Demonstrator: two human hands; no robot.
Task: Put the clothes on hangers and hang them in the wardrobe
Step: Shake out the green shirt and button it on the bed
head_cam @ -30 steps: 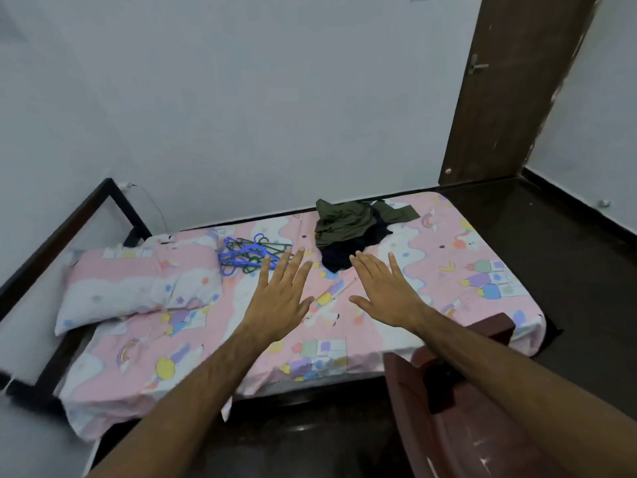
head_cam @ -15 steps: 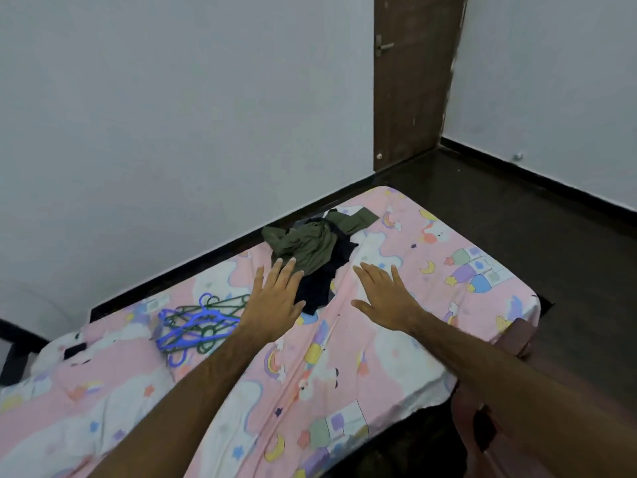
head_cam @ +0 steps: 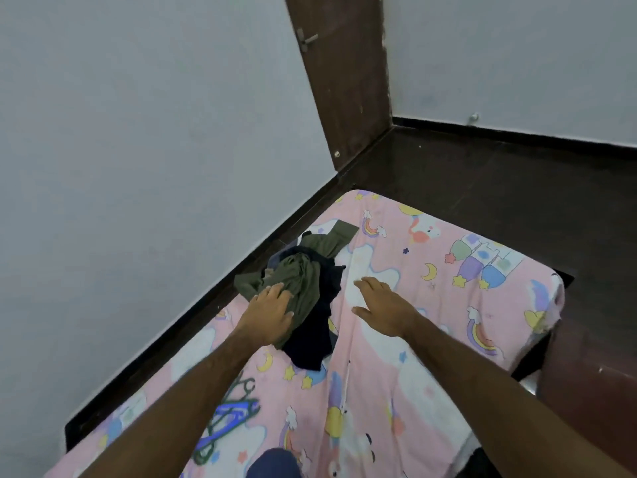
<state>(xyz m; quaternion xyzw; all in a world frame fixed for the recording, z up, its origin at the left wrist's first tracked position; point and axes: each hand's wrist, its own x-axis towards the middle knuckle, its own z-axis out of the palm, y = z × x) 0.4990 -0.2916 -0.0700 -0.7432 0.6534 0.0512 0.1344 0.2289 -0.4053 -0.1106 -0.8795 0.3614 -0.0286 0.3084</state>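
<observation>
The bed [head_cam: 448,298] I'm leaning over

It's carrying a clothes pile [head_cam: 306,291] by the wall edge; hangers [head_cam: 227,419] are lying nearer me than that pile.

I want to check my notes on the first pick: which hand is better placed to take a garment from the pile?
Left, probably. The left hand already lies on the olive garment atop the clothes pile, while the right hand is over bare bedsheet beside it.
</observation>
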